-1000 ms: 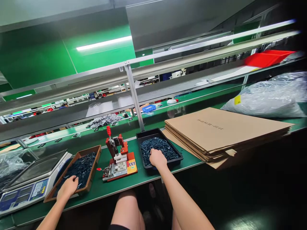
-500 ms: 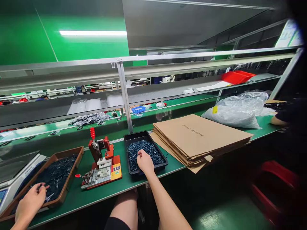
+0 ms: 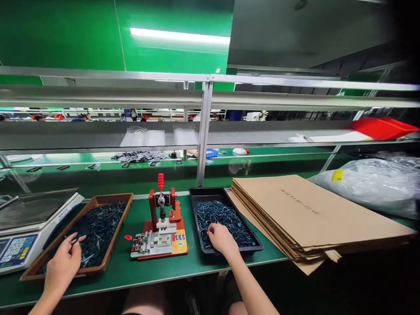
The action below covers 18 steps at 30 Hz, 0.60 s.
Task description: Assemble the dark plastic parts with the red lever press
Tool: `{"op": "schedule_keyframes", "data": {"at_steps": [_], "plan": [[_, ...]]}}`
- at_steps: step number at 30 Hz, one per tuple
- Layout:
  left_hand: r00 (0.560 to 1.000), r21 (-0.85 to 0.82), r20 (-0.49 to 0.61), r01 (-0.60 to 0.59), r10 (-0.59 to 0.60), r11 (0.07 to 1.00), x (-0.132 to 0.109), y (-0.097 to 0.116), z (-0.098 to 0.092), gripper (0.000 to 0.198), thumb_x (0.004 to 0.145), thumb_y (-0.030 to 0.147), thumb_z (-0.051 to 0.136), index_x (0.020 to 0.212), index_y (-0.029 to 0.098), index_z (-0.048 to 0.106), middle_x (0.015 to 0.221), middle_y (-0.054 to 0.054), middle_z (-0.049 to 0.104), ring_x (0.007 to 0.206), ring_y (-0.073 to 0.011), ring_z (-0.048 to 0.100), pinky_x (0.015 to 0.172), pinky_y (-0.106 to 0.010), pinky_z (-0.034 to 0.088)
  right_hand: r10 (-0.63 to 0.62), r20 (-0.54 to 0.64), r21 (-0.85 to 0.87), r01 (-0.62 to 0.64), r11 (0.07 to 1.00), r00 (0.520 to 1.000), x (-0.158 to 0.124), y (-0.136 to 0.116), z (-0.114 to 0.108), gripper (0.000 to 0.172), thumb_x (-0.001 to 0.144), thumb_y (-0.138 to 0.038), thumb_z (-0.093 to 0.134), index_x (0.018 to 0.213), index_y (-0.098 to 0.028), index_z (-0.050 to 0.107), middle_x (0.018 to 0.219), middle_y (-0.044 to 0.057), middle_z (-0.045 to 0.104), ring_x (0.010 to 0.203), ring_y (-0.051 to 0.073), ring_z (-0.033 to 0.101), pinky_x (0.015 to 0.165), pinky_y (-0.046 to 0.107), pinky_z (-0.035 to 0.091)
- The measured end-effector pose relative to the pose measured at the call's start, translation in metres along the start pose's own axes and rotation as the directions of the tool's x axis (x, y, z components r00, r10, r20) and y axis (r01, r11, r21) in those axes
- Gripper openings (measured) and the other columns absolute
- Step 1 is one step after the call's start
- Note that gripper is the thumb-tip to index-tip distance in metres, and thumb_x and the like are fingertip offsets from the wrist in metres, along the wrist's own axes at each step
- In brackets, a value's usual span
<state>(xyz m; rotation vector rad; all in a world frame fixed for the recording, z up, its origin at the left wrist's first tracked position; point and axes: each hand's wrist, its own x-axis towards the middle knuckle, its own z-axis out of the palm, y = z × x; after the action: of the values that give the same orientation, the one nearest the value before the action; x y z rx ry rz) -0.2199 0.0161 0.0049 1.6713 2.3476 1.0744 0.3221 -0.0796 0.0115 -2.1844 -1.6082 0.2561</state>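
My left hand [image 3: 64, 264] is over the near left part of a brown tray [image 3: 108, 258], thumb and fingers apart, and I see nothing held in them. Small dark thin parts [image 3: 101, 223] fill this tray. My right hand [image 3: 223, 239] rests at the heap of small blue-black pin-like parts [image 3: 219, 214] in a black tray [image 3: 226, 252]. Its fingers are curled together, and what they pinch, if anything, is hidden. Between the trays stands a red toggle clamp fixture [image 3: 164, 232], its red-gripped lever upright.
A digital scale [image 3: 36, 223] stands at the left. Stacked brown cardboard sheets [image 3: 305, 210] lie right of the black tray, with a clear plastic bag [image 3: 377, 179] behind. A metal post [image 3: 204, 140] and shelf rise at the back, holding a red bin [image 3: 383, 127].
The view has turned left, so everything appears farther right. My left hand's fingers look more spread over the brown tray. My right hand stays at the black tray, fingers curled.
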Motion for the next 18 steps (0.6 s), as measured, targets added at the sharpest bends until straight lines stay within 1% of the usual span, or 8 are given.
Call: {"op": "schedule_keyframes", "data": {"at_steps": [4, 6, 8, 10, 12, 14, 16, 18], "plan": [[0.987, -0.191, 0.148, 0.097, -0.069, 0.977, 0.006, -0.006, 0.0, 0.04, 0.089, 0.048, 0.045, 0.115, 0.029, 0.068, 0.094, 0.007, 0.075, 0.089, -0.0249, 0.07, 0.079, -0.033, 0.051, -0.065, -0.122, -0.049, 0.059, 0.997, 0.99, -0.003, 0.003, 0.004, 0.016, 0.097, -0.022, 0.052, 0.091, -0.021, 0.067, 0.1, 0.008, 0.068, 0.099, 0.024, 0.062, 0.087, 0.03, 0.043], [0.983, -0.235, 0.144, 0.144, -0.112, 0.961, 0.003, -0.001, -0.006, 0.04, 0.086, 0.053, 0.045, 0.109, 0.031, 0.07, 0.081, 0.01, 0.072, 0.088, -0.0241, 0.069, 0.079, -0.032, 0.051, -0.06, -0.189, 0.063, 0.073, 0.995, 0.98, -0.001, 0.01, 0.008, 0.018, 0.097, -0.026, 0.047, 0.091, -0.022, 0.064, 0.095, 0.007, 0.069, 0.092, 0.023, 0.064, 0.084, 0.031, 0.045], [0.988, -0.282, 0.105, 0.14, -0.114, 0.949, -0.005, 0.01, -0.013, 0.046, 0.083, 0.058, 0.048, 0.11, 0.029, 0.072, 0.075, 0.007, 0.07, 0.086, -0.0257, 0.068, 0.076, -0.032, 0.051, -0.007, -0.245, 0.274, 0.076, 0.959, 0.969, 0.001, 0.02, 0.01, 0.021, 0.096, -0.035, 0.045, 0.098, -0.022, 0.062, 0.09, 0.006, 0.07, 0.088, 0.024, 0.067, 0.083, 0.033, 0.048], [0.993, -0.381, 0.114, 0.069, -0.027, 0.922, -0.017, 0.026, -0.02, 0.054, 0.081, 0.062, 0.052, 0.114, 0.024, 0.073, 0.079, 0.001, 0.07, 0.083, -0.0258, 0.066, 0.071, -0.031, 0.051, 0.03, -0.282, 0.471, 0.112, 0.875, 0.959, 0.002, 0.027, 0.01, 0.033, 0.092, -0.046, 0.047, 0.107, -0.021, 0.062, 0.092, 0.007, 0.072, 0.09, 0.026, 0.069, 0.086, 0.037, 0.051], [0.977, -0.528, 0.187, 0.009, 0.106, 0.849, -0.031, 0.044, -0.024, 0.062, 0.081, 0.065, 0.054, 0.12, 0.021, 0.072, 0.089, -0.003, 0.069, 0.081, -0.0236, 0.064, 0.069, -0.03, 0.051, 0.024, -0.296, 0.579, 0.16, 0.799, 0.955, -0.003, 0.027, 0.006, 0.042, 0.088, -0.052, 0.051, 0.11, -0.019, 0.064, 0.095, 0.009, 0.073, 0.092, 0.027, 0.07, 0.087, 0.039, 0.054], [0.927, -0.627, 0.308, 0.028, 0.215, 0.778, -0.044, 0.063, -0.025, 0.064, 0.082, 0.065, 0.057, 0.126, 0.02, 0.07, 0.098, -0.004, 0.068, 0.081, -0.021, 0.063, 0.07, -0.029, 0.053, 0.015, -0.328, 0.604, 0.198, 0.772, 0.945, -0.017, 0.016, 0.002, 0.04, 0.087, -0.053, 0.054, 0.102, -0.019, 0.068, 0.094, 0.01, 0.073, 0.087, 0.027, 0.07, 0.082, 0.039, 0.055], [0.845, -0.668, 0.44, 0.082, 0.303, 0.74, -0.056, 0.083, -0.021, 0.064, 0.081, 0.059, 0.064, 0.133, 0.02, 0.065, 0.101, -0.004, 0.066, 0.08, -0.0187, 0.063, 0.074, -0.029, 0.055, -0.008, -0.363, 0.593, 0.238, 0.769, 0.932, -0.035, -0.006, 0.002, 0.033, 0.088, -0.05, 0.057, 0.095, -0.02, 0.07, 0.091, 0.009, 0.072, 0.083, 0.025, 0.068, 0.077, 0.036, 0.055], [0.76, -0.696, 0.525, 0.123, 0.384, 0.708, -0.065, 0.102, -0.011, 0.068, 0.08, 0.049, 0.07, 0.14, 0.02, 0.058, 0.097, -0.002, 0.064, 0.077, -0.0167, 0.064, 0.078, -0.031, 0.057, -0.074, -0.34, 0.602, 0.277, 0.749, 0.938, -0.054, -0.034, 0.01, 0.027, 0.091, -0.045, 0.059, 0.094, -0.021, 0.07, 0.089, 0.007, 0.071, 0.081, 0.023, 0.067, 0.074, 0.033, 0.055]]}}
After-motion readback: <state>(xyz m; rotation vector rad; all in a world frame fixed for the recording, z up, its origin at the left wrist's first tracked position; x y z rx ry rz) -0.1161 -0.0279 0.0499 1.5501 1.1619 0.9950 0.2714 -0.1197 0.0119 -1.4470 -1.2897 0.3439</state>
